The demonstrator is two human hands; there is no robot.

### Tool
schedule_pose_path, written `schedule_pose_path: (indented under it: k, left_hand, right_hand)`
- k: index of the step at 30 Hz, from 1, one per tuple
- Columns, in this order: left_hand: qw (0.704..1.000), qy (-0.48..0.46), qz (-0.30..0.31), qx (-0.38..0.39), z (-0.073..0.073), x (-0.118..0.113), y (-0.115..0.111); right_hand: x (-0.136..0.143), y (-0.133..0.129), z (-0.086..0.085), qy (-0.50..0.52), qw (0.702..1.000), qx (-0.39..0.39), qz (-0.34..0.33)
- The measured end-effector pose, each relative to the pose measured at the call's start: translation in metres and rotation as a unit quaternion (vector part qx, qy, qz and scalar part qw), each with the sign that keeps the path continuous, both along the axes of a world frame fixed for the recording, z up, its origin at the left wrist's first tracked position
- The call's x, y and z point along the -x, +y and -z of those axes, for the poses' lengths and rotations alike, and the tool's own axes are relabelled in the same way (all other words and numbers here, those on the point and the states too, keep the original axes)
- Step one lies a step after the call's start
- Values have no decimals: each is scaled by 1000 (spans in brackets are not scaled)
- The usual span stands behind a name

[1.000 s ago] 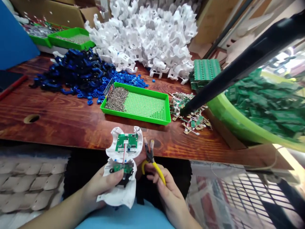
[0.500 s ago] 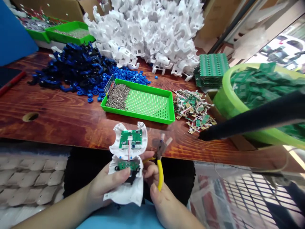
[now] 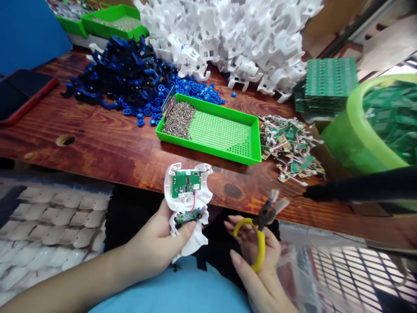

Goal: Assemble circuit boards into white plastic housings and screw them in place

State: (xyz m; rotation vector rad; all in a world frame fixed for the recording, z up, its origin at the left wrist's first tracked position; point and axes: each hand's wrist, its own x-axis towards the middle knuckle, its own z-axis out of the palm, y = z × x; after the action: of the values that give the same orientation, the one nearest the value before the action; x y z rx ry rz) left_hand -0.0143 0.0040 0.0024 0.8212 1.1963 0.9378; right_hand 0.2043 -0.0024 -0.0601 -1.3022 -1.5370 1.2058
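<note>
My left hand (image 3: 163, 237) grips a white plastic housing (image 3: 203, 198) in two halves, its thumb over the lower half. A green circuit board (image 3: 186, 183) sits in the upper half, and a reddish wire runs from it down to a smaller green board (image 3: 187, 216) in the lower half. To the right, my right hand (image 3: 257, 252) holds pliers (image 3: 260, 248) with yellow handles, hooked over the fingers. Their jaws are parted and point up and right, with pale sleeves on the tips. Nothing touches the jaws.
A green tray (image 3: 224, 130) of small metal screws stands on the wooden table (image 3: 107, 148). Behind are piles of blue parts (image 3: 130, 74) and white shells (image 3: 228, 39). At right are wired boards (image 3: 289, 145), a light-green tub (image 3: 352, 126) and a dark rod (image 3: 365, 184).
My right hand has moved right, away from the housing, with the pliers. The housing is turned in my left hand. The camera view has shifted, so the table things appear further right.
</note>
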Motion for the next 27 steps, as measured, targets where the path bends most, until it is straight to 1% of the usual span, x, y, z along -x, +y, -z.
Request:
schedule_pose_path:
  k: [2, 4, 7, 9, 10, 13, 16, 18, 22, 27]
  left_hand:
    - [997, 61, 5, -42, 3, 2, -3]
    - [992, 105, 9, -70, 8, 5, -6]
    - [989, 116, 29, -86, 16, 9, -11]
    - [988, 113, 43, -94, 19, 11, -13]
    - [987, 115, 48, -100, 19, 12, -14]
    - [981, 133, 62, -124, 16, 13, -14]
    - [976, 144, 75, -148, 13, 12, -14]
    - [977, 137, 73, -147, 14, 11, -15]
    - [981, 127, 67, -131, 17, 10, -19]
    - [972, 159, 74, -154, 10, 10, -15]
  right_hand:
    - [-3, -3, -4, -18, 1000, -2, -7]
    - [-3, -10, -15, -36, 999, 1, -12]
    - [1, -17, -34, -118, 989, -26, -80]
    - [3, -15, -44, -196, 970, -74, -125]
    - [4, -12, -47, -233, 958, -103, -133]
    - [4, -3, -57, -321, 920, -182, -133]
    - [4, 2, -66, -379, 882, -241, -145]
    - [3, 4, -71, -396, 868, -261, -150]
    - [3, 7, -79, -404, 859, -273, -158]
    - [2, 13, -86, -401, 858, -271, -174]
